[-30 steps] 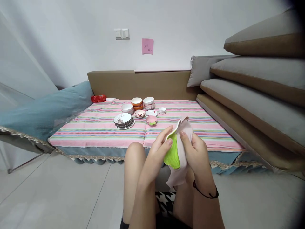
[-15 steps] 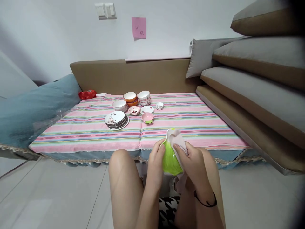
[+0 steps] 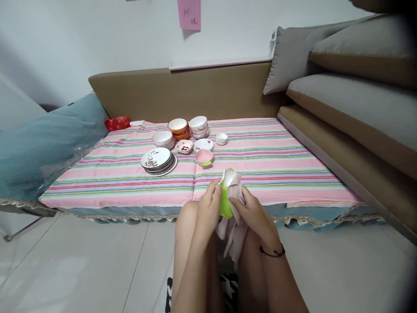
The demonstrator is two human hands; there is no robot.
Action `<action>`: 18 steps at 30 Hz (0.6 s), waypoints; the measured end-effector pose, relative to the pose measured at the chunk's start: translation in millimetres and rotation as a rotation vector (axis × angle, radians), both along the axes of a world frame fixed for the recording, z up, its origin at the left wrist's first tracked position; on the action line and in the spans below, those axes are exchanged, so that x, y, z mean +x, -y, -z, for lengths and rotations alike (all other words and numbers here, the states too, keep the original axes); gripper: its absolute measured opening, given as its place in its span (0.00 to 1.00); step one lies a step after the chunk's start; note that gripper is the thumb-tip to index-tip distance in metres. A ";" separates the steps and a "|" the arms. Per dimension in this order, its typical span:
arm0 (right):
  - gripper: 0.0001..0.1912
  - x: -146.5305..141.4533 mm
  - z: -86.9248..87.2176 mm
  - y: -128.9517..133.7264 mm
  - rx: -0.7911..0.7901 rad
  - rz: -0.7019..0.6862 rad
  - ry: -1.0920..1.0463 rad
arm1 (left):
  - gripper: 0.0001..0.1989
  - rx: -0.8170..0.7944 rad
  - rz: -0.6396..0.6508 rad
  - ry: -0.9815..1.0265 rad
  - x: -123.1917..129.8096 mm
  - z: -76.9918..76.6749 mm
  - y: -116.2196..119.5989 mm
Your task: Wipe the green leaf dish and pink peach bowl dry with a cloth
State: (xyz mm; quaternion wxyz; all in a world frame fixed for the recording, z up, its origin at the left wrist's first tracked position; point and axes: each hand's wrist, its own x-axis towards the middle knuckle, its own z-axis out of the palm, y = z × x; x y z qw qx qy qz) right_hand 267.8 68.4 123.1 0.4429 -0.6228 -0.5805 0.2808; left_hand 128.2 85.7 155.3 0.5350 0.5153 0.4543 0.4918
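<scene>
Between my knees I have a bright green, leaf-shaped dish [image 3: 224,204] with a white part at its top edge. My left hand [image 3: 210,203] is closed on the dish's left side. A pale pink cloth [image 3: 235,226] lies over the right side of the dish and hangs down below it. My right hand [image 3: 252,213] is closed on this cloth, pressing it against the dish, with the thumb on top. Past my hands, a pink bowl [image 3: 204,156] with a green leaf-like handle stands on the striped cover [image 3: 254,163].
Stacked plates [image 3: 156,158], white bowls [image 3: 199,124], orange bowls [image 3: 178,126], a square dish [image 3: 184,146], flowered plates [image 3: 204,144] and small white dishes [image 3: 222,138] stand on the cover. Cushions [image 3: 352,104] pile up on the right. A red packet [image 3: 117,123] lies at the back left.
The dish has turned more edge-on and moved slightly up and left, with more cloth hanging below it. My view has shifted, and my left knee has come nearer my arm.
</scene>
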 end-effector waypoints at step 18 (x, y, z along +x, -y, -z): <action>0.16 -14.9 21.5 -36.8 -0.070 0.070 -0.108 | 0.23 -0.160 -0.048 0.292 -10.5 47.3 -32.0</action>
